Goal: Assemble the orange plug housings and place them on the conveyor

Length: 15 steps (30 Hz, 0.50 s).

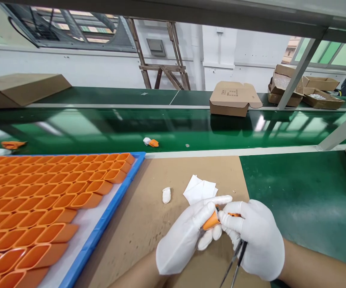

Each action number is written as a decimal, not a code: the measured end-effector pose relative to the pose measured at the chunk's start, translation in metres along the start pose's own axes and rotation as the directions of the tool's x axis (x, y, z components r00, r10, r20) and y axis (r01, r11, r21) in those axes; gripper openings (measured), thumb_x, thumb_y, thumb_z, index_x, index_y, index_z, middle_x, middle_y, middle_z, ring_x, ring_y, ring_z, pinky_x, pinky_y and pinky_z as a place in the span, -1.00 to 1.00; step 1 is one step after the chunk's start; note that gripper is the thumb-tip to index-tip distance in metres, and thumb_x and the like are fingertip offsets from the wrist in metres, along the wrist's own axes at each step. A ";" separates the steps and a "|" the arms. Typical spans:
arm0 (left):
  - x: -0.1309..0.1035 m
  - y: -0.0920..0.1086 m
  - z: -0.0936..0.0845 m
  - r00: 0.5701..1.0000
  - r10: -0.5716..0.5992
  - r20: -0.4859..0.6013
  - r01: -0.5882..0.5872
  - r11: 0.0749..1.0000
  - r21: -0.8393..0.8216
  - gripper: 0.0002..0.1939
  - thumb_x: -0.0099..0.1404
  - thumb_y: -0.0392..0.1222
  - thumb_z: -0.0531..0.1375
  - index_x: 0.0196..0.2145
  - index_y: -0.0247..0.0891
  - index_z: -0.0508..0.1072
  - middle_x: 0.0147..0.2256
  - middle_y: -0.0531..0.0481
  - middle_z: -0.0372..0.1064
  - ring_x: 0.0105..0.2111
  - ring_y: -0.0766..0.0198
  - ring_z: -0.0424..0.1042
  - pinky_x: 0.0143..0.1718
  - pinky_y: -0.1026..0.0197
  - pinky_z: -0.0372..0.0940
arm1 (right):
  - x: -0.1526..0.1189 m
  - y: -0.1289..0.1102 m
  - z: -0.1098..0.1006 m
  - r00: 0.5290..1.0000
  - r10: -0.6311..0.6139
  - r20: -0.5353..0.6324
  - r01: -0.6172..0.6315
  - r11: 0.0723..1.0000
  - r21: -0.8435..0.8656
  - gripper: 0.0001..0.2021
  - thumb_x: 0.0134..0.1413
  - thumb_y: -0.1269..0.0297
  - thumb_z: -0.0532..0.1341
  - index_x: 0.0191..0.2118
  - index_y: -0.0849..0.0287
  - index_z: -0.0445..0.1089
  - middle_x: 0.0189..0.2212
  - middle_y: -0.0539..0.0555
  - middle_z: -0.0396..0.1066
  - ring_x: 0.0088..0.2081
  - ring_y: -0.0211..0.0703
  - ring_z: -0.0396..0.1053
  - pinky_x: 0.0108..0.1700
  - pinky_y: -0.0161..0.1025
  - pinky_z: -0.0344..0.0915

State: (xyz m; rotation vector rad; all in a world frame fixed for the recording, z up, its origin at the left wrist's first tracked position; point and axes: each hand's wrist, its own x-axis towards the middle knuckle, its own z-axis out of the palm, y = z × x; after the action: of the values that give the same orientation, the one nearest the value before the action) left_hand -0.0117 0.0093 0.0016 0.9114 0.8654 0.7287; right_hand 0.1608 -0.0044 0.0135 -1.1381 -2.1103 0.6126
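Note:
In white gloves, both my hands meet over the brown cardboard sheet (pixel 149 228). My left hand (pixel 183 234) is closed around a small orange plastic part (pixel 210 221), its thumb and fingers on either side. Close against it, my right hand (pixel 257 236) pinches at the end of the part, and a bit of orange shows between its fingers. A pair of dark metal tweezers (pixel 236 260) is tucked in the right hand, pointing down. Just beyond the hands lie some white paper pieces (pixel 200 189) and a small white wad (pixel 166 195).
At left, a blue-edged tray (pixel 113 228) holds rows of orange diamond-shaped sleeves (pixel 59 216). Behind runs a glossy green conveyor belt (pixel 179 130) with a small orange-and-white piece (pixel 152 142). A cardboard box (pixel 230 99) stands on the far ledge. A metal post (pixel 300 72) rises at right.

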 end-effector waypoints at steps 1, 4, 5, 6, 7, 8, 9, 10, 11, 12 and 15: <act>-0.002 -0.001 0.000 1.000 0.022 -0.017 -0.021 0.999 0.028 -0.45 0.36 0.18 0.05 0.03 -0.33 0.43 -0.60 0.07 0.31 -0.66 0.44 0.11 -0.58 0.33 0.03 | -0.001 -0.002 0.002 1.000 0.011 -0.007 -0.011 1.000 0.024 -0.83 0.11 0.39 0.14 -0.40 0.07 0.46 -0.45 0.05 0.46 -0.50 -0.19 0.33 -0.41 -0.22 0.15; -0.004 -0.004 0.002 0.999 0.051 -0.019 -0.050 0.997 0.058 -0.46 0.37 0.15 0.05 0.07 -0.33 0.41 -0.56 0.06 0.34 -0.66 0.45 0.10 -0.55 0.31 0.07 | -0.003 -0.002 0.005 0.986 0.167 -0.005 -0.157 0.940 0.302 -0.83 0.18 0.26 0.15 -0.41 0.03 0.44 -0.45 0.04 0.44 -0.46 -0.15 0.37 -0.37 -0.19 0.21; -0.003 -0.004 0.002 0.999 0.045 -0.008 -0.045 0.998 0.036 -0.45 0.38 0.15 0.04 0.11 -0.30 0.38 -0.55 0.06 0.34 -0.67 0.45 0.13 -0.55 0.31 0.08 | -0.002 -0.001 0.005 0.979 0.203 -0.005 -0.184 0.899 0.397 -0.83 0.18 0.20 0.16 -0.40 0.02 0.43 -0.41 0.05 0.43 -0.44 -0.13 0.39 -0.36 -0.18 0.23; -0.002 -0.004 0.003 0.999 0.039 0.014 -0.039 0.999 -0.010 -0.44 0.39 0.16 0.02 0.16 -0.27 0.33 -0.54 0.07 0.34 -0.67 0.45 0.17 -0.55 0.31 0.11 | -0.001 0.002 0.005 0.974 0.225 -0.009 -0.194 0.860 0.473 -0.84 0.16 0.14 0.17 -0.39 0.02 0.42 -0.37 0.05 0.43 -0.42 -0.12 0.40 -0.34 -0.16 0.25; -0.001 -0.003 0.004 0.998 0.033 0.053 -0.029 0.997 -0.074 -0.42 0.39 0.17 -0.01 0.22 -0.22 0.25 -0.52 0.06 0.36 -0.67 0.42 0.24 -0.55 0.31 0.15 | 0.000 0.006 0.004 0.970 0.244 -0.007 -0.202 0.819 0.537 -0.82 0.14 0.09 0.19 -0.38 0.03 0.41 -0.34 0.06 0.43 -0.40 -0.11 0.40 -0.33 -0.15 0.27; 0.001 -0.002 0.005 0.994 0.029 0.107 -0.013 0.989 -0.150 -0.39 0.39 0.20 -0.04 0.26 -0.17 0.19 -0.49 0.04 0.40 -0.65 0.38 0.33 -0.54 0.30 0.19 | 0.002 0.010 0.002 0.960 0.280 0.011 -0.230 0.766 0.601 -0.80 0.11 0.06 0.22 -0.38 0.05 0.40 -0.34 0.06 0.42 -0.39 -0.11 0.40 -0.32 -0.15 0.27; 0.003 0.000 0.006 0.984 0.029 0.175 0.012 0.974 -0.226 -0.37 0.38 0.22 -0.05 0.27 -0.14 0.14 -0.44 0.00 0.44 -0.61 0.32 0.41 -0.53 0.28 0.24 | 0.004 0.015 0.001 0.940 0.335 0.057 -0.286 0.688 0.667 -0.78 0.06 0.04 0.26 -0.39 0.08 0.40 -0.39 0.05 0.40 -0.42 -0.14 0.37 -0.34 -0.17 0.26; 0.004 0.002 0.006 0.970 0.033 0.242 0.040 0.956 -0.291 -0.37 0.37 0.23 -0.04 0.27 -0.13 0.13 -0.37 -0.06 0.49 -0.57 0.26 0.47 -0.49 0.25 0.29 | 0.006 0.019 0.000 0.909 0.395 0.130 -0.359 0.589 0.724 -0.74 0.00 0.02 0.31 -0.40 0.11 0.39 -0.46 0.02 0.37 -0.47 -0.19 0.32 -0.38 -0.21 0.22; 0.005 0.005 0.006 0.953 0.036 0.300 0.071 0.938 -0.338 -0.38 0.37 0.22 -0.02 0.25 -0.16 0.17 -0.31 -0.12 0.52 -0.50 0.21 0.52 -0.44 0.21 0.33 | 0.007 0.023 -0.001 0.867 0.448 0.220 -0.439 0.477 0.761 -0.71 -0.06 0.02 0.35 -0.42 0.14 0.37 -0.54 -0.03 0.31 -0.53 -0.26 0.23 -0.43 -0.25 0.17; 0.006 0.006 0.007 0.938 0.034 0.344 0.101 0.924 -0.368 -0.41 0.36 0.19 0.02 0.20 -0.22 0.25 -0.25 -0.17 0.53 -0.44 0.17 0.54 -0.37 0.18 0.36 | 0.008 0.027 -0.001 0.814 0.484 0.320 -0.513 0.341 0.788 -0.68 -0.12 0.04 0.39 -0.43 0.16 0.36 -0.62 -0.09 0.24 -0.58 -0.32 0.13 -0.46 -0.30 0.10; 0.007 0.010 0.006 0.921 0.016 0.390 0.159 0.897 -0.413 -0.50 0.36 0.09 0.10 0.00 -0.41 0.45 -0.16 -0.29 0.52 -0.32 0.17 0.53 -0.24 0.18 0.36 | 0.009 0.033 0.001 0.718 0.487 0.497 -0.603 0.079 0.794 -0.67 -0.20 0.12 0.44 -0.41 0.18 0.34 -0.70 -0.17 0.12 -0.62 -0.39 -0.07 -0.50 -0.36 -0.07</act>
State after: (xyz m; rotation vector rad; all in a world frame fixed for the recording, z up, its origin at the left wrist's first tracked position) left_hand -0.0049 0.0169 0.0100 0.5805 0.3569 0.6156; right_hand 0.1740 0.0199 -0.0061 -1.0848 -0.8063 1.9933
